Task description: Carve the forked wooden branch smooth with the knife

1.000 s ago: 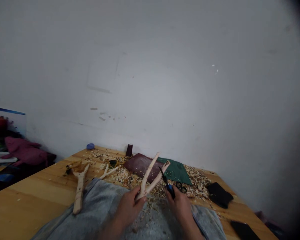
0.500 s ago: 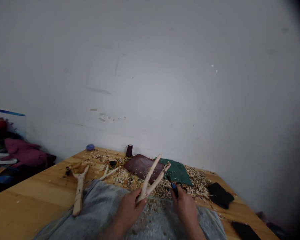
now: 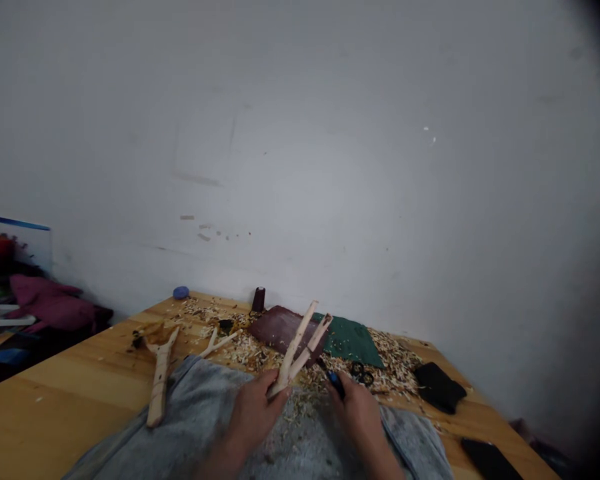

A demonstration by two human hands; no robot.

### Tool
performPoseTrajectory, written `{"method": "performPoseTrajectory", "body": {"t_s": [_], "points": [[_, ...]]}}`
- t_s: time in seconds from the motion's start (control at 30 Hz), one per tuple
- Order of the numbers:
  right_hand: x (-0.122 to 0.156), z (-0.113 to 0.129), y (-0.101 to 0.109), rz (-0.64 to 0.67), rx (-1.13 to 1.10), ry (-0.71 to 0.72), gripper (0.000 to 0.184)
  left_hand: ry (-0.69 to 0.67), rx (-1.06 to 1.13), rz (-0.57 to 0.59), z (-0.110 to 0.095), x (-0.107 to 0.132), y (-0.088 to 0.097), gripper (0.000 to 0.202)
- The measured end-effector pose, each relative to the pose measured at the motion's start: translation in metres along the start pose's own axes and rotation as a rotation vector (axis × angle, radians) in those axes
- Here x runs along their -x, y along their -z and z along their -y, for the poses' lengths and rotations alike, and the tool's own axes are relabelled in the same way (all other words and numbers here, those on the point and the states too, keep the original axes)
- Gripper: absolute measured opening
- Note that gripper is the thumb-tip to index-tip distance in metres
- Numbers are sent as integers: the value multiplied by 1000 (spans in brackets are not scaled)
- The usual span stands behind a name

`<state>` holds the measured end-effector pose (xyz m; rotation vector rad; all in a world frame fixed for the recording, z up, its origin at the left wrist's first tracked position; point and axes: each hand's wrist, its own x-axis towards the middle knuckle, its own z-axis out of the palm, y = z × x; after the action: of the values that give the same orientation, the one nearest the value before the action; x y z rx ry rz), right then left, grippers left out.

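Forked stick (image 3: 293, 350) and knife (image 3: 335, 383) above a littered desk (image 3: 55, 400)
The left hand (image 3: 254, 408) grips the stick's base; the right hand (image 3: 359, 408) holds the knife beside it. Wood shavings (image 3: 399, 363) lie around a maroon sheet (image 3: 275, 328) and a green sheet (image 3: 353, 342).

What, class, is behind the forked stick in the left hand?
Behind the forked stick are a maroon sheet, part of a green sheet, wood shavings and the wall; whatever it covers is hidden.

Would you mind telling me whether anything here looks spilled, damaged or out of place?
Wood shavings lie strewn across the table and onto the grey cloth, which looks messy. The forked stick in the left hand also has a dark mark near one tip; I cannot tell whether that is damage.
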<state>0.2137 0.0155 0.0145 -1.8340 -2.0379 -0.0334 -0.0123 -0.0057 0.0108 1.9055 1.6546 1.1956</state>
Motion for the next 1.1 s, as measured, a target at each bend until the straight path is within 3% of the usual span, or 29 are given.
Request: {"method": "performPoseTrajectory", "body": {"t_s": [0.2,0.3,0.47,0.57,0.93,1.0,1.1], "points": [[-13,-31,5,-98,29,-161,41,-47,-42,80,-7,4,0,9],[-9,-22,1,-85,12,-99,40,-31,-55,69,-8,4,1,8],[10,18,-7,38,-24,145,24,35,-70,12,-4,1,2,12],[16,30,-7,71,-59,174,20,47,-64,-16,1,0,1,15],[-7,-15,10,-43,83,-136,37,-31,-219,41,-6,5,0,29],[-5,-10,9,-46,82,-108,36,-44,-236,36,-6,5,0,28],[4,7,3,15,30,48,26,-43,-247,20,-3,5,-1,29]]}}
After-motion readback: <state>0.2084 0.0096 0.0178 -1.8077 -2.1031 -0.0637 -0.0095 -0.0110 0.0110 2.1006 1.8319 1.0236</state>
